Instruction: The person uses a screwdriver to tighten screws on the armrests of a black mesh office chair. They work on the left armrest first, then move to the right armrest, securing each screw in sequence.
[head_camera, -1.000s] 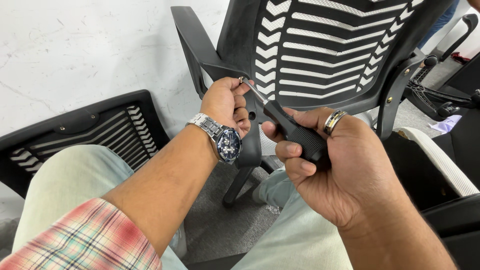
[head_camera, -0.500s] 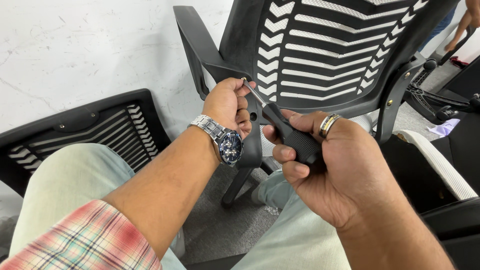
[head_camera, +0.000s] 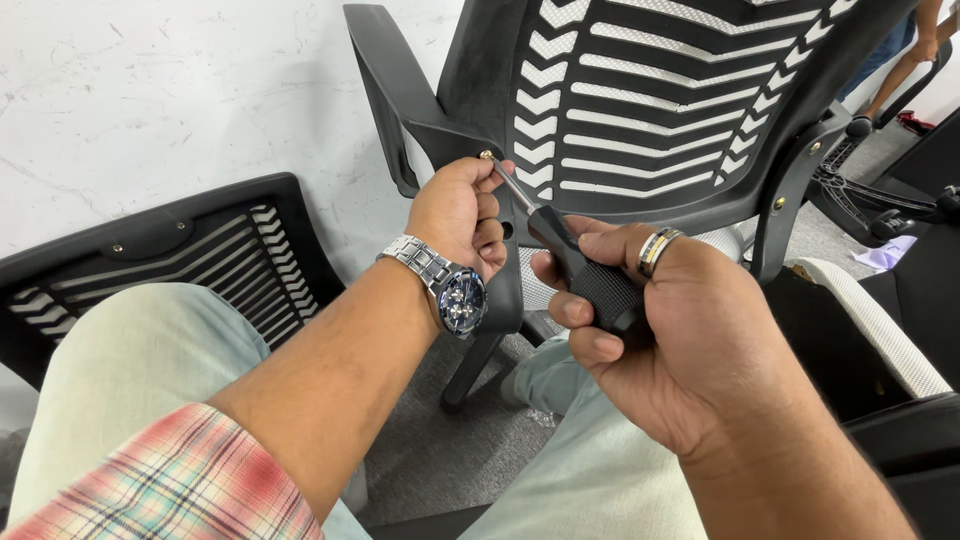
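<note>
My right hand (head_camera: 665, 330) grips the black handle of a screwdriver (head_camera: 585, 270), whose thin metal shaft runs up and left to a brass-coloured screw (head_camera: 487, 155) on the black office chair (head_camera: 640, 110). My left hand (head_camera: 460, 215), with a steel wristwatch, pinches the shaft tip and screw where the chair's armrest (head_camera: 385, 95) meets the slotted backrest. A ring sits on my right hand.
A second black slotted chair back (head_camera: 150, 265) lies against the white marbled wall on the left. My pale trouser legs and a plaid shirt hem fill the foreground. Another black seat part (head_camera: 900, 340) with white mesh is at right. A person's arm shows at top right.
My hands and the screwdriver stay on the same screw; the right hand has turned slightly on the handle. The view has shifted a little.
</note>
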